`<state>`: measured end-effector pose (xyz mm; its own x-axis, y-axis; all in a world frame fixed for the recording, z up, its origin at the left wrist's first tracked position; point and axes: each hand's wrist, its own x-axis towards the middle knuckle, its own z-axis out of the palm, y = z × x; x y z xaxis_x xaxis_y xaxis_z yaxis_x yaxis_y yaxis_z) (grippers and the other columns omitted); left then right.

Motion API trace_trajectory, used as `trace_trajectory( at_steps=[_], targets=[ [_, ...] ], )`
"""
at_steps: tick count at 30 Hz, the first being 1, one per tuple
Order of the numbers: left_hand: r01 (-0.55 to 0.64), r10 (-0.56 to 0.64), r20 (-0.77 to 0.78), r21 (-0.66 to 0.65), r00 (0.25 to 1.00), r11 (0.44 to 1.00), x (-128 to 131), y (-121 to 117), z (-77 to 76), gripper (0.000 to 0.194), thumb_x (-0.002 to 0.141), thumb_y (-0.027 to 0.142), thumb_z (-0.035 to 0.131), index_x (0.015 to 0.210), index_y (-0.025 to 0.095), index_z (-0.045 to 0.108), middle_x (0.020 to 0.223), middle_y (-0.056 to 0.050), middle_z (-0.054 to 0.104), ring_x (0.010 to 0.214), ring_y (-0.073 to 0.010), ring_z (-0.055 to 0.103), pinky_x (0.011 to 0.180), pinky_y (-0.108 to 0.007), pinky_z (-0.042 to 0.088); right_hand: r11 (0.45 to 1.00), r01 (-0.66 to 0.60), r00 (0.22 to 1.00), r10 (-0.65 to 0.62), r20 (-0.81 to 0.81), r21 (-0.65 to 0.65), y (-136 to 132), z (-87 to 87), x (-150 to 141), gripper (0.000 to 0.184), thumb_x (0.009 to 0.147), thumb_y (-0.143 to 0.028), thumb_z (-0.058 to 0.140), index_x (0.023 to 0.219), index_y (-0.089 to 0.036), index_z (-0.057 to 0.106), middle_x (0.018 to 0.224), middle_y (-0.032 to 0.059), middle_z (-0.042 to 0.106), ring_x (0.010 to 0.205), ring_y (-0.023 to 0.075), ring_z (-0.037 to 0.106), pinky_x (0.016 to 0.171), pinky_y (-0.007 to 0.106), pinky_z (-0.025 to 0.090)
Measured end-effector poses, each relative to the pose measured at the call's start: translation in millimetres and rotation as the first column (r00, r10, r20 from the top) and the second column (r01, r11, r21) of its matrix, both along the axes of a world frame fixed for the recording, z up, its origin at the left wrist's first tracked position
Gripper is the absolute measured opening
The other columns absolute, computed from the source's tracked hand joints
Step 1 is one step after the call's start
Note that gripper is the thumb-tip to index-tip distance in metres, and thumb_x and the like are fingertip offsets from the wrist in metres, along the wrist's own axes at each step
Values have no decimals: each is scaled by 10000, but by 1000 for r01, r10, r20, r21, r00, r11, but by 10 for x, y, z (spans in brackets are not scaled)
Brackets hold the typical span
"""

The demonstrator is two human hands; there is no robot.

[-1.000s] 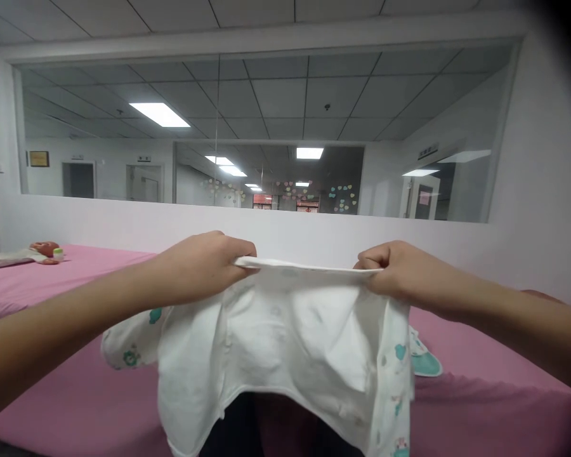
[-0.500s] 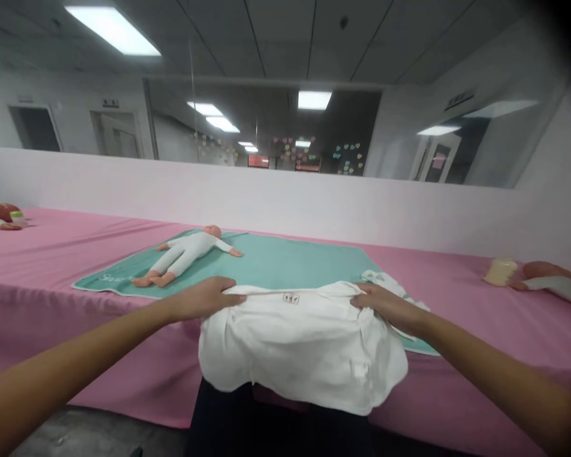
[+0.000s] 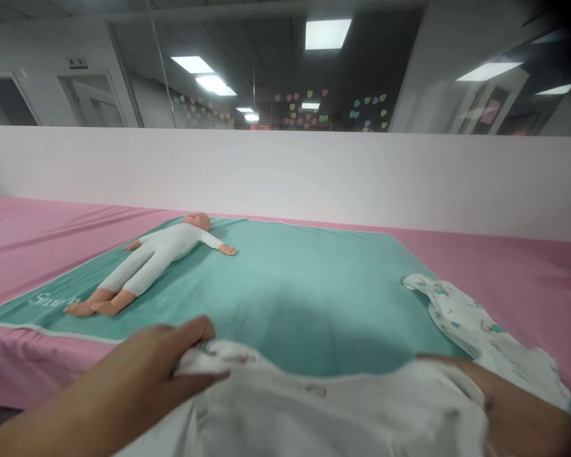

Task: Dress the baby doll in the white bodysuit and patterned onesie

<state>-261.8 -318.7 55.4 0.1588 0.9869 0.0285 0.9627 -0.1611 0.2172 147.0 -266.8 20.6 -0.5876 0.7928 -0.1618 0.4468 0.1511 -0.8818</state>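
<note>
A white baby garment (image 3: pixel 333 419) with a small printed mark at its neck edge stretches across the bottom of the head view, its lower part cut off. My left hand (image 3: pixel 157 365) pinches its left upper edge between thumb and fingers; a coloured print shows beside them. At the other end, my right hand (image 3: pixel 514 397) grips the cloth, most of its fingers hidden by the fabric. Both hands are over the near edge of a teal mat (image 3: pixel 304 279). Beyond my left hand a baby doll (image 3: pixel 159 251) in a white suit lies face up on the mat.
A white patterned baby garment (image 3: pixel 480 327) lies along the mat's right edge. Under the mat is a pink cloth (image 3: pixel 52 222) covering the table. A white wall (image 3: pixel 285 171) with glass above it stands behind the table.
My view has come closer to the table. The white garment and both hands now appear lower and nearer, over the mat's near edge. Both hands have kept hold of the garment.
</note>
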Motion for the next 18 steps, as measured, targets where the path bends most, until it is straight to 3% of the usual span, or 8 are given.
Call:
trace_trajectory(
  at_steps=[3,5,8,10,13,18],
  targets=[
    [-15,15,-65,-9,998,1000,83,820,253,448,770,633,376,849,235,564,701,-11,611,633,-187,561,525,-253,333,986,128,988,-136,-71,-106,503,175,-168,409,706,-487,600,1017,-223,610,922,81,646,807,258,621,716,379,507],
    [-12,11,-67,-20,998,1000,143,1460,238,525,731,680,385,912,220,563,806,-41,629,702,-207,576,546,-262,347,980,200,980,-200,-13,0,897,212,-268,361,735,-493,568,960,-214,605,934,72,637,817,242,606,713,356,490],
    [-23,16,-96,-75,995,997,245,2383,-49,511,704,652,451,972,229,555,968,-66,622,812,-234,573,594,-279,379,949,236,953,-268,140,206,1554,59,-353,392,764,-558,490,836,-186,590,863,66,631,756,218,578,653,319,453],
    [-87,80,-100,-72,992,994,318,2853,-311,417,718,565,492,945,222,560,973,-70,622,815,-225,573,621,-284,391,889,285,905,-373,204,360,1981,-155,-367,434,783,-591,432,765,-176,559,825,51,613,718,190,552,639,296,416],
    [-98,95,-95,-31,991,995,392,3251,-638,286,774,451,467,871,195,548,959,-84,623,797,-215,576,624,-290,389,783,326,814,-518,264,530,2477,-494,-341,444,814,-589,372,702,-180,501,750,27,585,678,165,523,603,268,361],
    [-127,132,-89,61,987,990,335,3426,-927,299,846,440,357,911,188,503,943,-106,618,813,-234,575,636,-312,383,645,276,655,-669,352,713,2809,-841,-314,409,886,-536,262,856,-218,517,735,27,594,674,178,532,556,262,286]
  ],
)
